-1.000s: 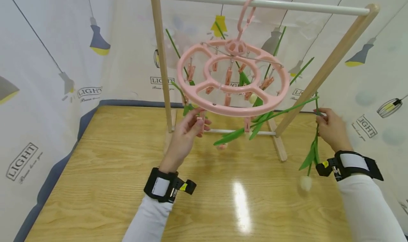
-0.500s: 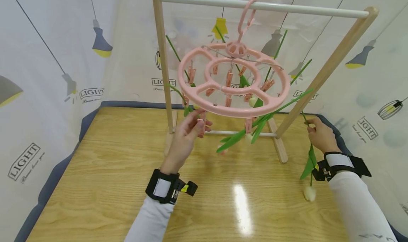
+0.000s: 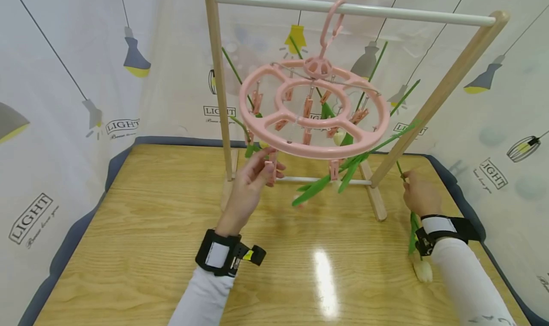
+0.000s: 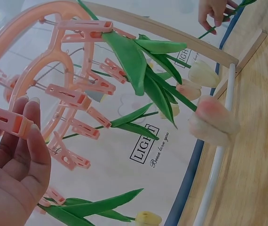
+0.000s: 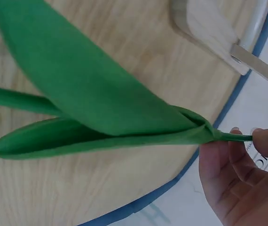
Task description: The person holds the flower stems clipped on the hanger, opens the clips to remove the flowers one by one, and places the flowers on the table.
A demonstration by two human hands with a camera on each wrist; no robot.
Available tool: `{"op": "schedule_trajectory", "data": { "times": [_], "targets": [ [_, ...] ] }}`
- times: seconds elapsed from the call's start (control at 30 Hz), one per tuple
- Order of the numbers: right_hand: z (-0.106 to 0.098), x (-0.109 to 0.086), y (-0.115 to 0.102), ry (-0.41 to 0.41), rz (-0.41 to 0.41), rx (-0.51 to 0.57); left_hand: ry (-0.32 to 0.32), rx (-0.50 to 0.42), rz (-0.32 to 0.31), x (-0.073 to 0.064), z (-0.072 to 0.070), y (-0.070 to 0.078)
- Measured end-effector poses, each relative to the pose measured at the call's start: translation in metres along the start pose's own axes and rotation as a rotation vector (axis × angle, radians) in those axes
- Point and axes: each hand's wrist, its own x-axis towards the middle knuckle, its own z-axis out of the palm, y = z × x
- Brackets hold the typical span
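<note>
My left hand (image 3: pixel 249 176) pinches a pink clothespin (image 4: pixel 11 120) that hangs from the front left of a round pink clip hanger (image 3: pixel 317 151). To the right of the rack, my right hand (image 3: pixel 422 195) grips the stem of an artificial tulip (image 3: pixel 422 270). Its white bloom points down over the table, and its green leaves (image 5: pixel 106 89) fill much of the right wrist view. Several other tulips hang bloom-down from the hanger's clips, among them a pinkish-white bloom (image 4: pixel 214 122) and a yellow one (image 4: pixel 148 218).
A rack with wooden legs (image 3: pixel 401 140) and a white top bar (image 3: pixel 274 1) stands at the back of the wood-grain table (image 3: pixel 150 249) and carries the hanger. Its right foot (image 3: pixel 375 203) lies between my hands. Printed sheeting (image 3: pixel 171 78) hangs behind.
My right hand has moved left and down toward the rack, bringing the white tulip lower. My left hand stays on the clothespin.
</note>
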Motion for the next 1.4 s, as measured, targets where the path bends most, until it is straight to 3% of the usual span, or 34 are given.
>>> {"op": "schedule_trajectory", "data": {
  "times": [0.13,0.27,0.4,0.77,1.07,1.4],
  "targets": [
    [0.011,-0.004,-0.001,-0.026,0.057,-0.047,0.001,-0.005,0.005,0.000,0.000,-0.001],
    [0.022,-0.004,-0.001,-0.149,0.138,-0.031,-0.002,-0.012,0.000,0.000,-0.001,-0.002],
    [0.032,-0.004,0.003,-0.216,0.167,-0.009,0.000,-0.021,0.002,0.000,-0.001,-0.003],
    [0.053,-0.008,0.004,-0.151,0.137,-0.062,0.009,-0.032,0.027,0.002,0.001,-0.003],
    [0.061,-0.012,0.002,-0.142,0.186,-0.092,-0.005,-0.053,0.024,0.003,0.001,0.002],
    [0.067,-0.011,-0.003,-0.092,0.154,-0.117,0.009,-0.079,0.034,0.002,-0.003,0.005]
  ]
}}
